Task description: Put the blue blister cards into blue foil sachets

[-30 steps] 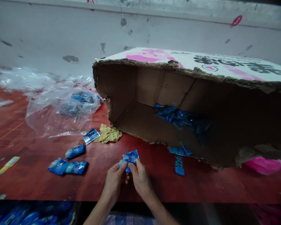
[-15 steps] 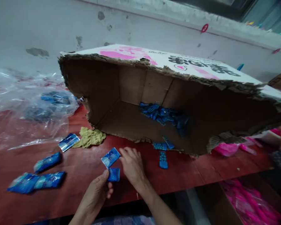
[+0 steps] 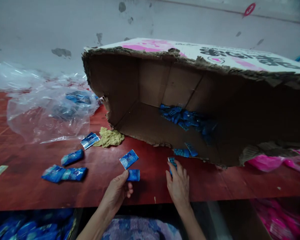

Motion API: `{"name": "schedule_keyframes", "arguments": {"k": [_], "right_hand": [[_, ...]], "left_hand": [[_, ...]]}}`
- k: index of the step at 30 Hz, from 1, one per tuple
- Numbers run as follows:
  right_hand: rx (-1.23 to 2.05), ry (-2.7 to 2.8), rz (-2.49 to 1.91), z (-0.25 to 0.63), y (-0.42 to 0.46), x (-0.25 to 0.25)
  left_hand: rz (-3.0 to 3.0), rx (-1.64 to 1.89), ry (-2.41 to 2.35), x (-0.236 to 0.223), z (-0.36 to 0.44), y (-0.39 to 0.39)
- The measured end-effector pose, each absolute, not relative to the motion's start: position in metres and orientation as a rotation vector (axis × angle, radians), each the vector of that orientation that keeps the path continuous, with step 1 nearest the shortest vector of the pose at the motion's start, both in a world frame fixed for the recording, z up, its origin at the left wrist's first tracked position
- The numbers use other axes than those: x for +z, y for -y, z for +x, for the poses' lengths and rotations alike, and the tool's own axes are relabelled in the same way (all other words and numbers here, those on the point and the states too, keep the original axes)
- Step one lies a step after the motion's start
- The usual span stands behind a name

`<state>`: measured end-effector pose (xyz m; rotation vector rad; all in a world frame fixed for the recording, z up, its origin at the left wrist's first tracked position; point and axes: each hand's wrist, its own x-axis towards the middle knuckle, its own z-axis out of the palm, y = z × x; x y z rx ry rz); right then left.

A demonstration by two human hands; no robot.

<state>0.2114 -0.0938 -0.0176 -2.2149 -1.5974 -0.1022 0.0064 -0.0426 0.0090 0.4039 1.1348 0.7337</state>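
Observation:
My left hand (image 3: 118, 188) pinches a small blue packet (image 3: 134, 175) between thumb and fingers, just above the red table. Slightly beyond it lies a flat blue card-like packet (image 3: 129, 159), apart from both hands. My right hand (image 3: 178, 185) reaches over a blue dotted packet (image 3: 172, 162) in front of the box, its fingers apart and touching it. The hand partly hides that packet. At the front edge of the cardboard box (image 3: 150, 121) are other dotted packets (image 3: 182, 152); a pile of blue packets (image 3: 187, 118) lies deeper inside.
To the left are several filled blue packets (image 3: 72, 157), flat blue cards (image 3: 90, 140), a crumpled yellowish cloth (image 3: 111, 137) and a clear plastic bag (image 3: 47, 116) with blue items. Below the table edge are blue packets (image 3: 32, 226) and pink packets (image 3: 280, 216).
My right hand has moved right, from beside the flat blue card to the dotted packet. My left hand still holds its small packet. The view has shifted, bringing the blue packets below the table into sight.

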Motion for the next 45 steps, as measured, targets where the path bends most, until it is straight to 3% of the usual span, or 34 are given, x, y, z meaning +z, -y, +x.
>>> {"name": "schedule_keyframes", "arguments": {"k": [5, 9, 12, 33, 45], "right_hand": [[0.187, 1.639, -1.922, 0.196, 0.092, -0.019], [0.553, 1.365, -1.631, 0.178, 0.088, -0.011], [0.642, 1.239, -1.514, 0.167, 0.087, -0.001], [0.185, 1.938, -1.307, 0.164, 0.096, 0.011], [0.24, 2.041, -1.239, 0.166, 0.093, 0.013]], "left_hand": [[0.511, 0.777, -1.219, 0.004, 0.006, 0.041], [0.508, 0.775, -1.238, 0.003, 0.008, 0.04], [0.481, 0.767, -1.247, 0.006, 0.01, 0.039], [0.337, 0.673, -1.13, 0.013, 0.002, 0.034], [0.541, 0.743, -1.13, 0.012, -0.003, 0.028]]}}
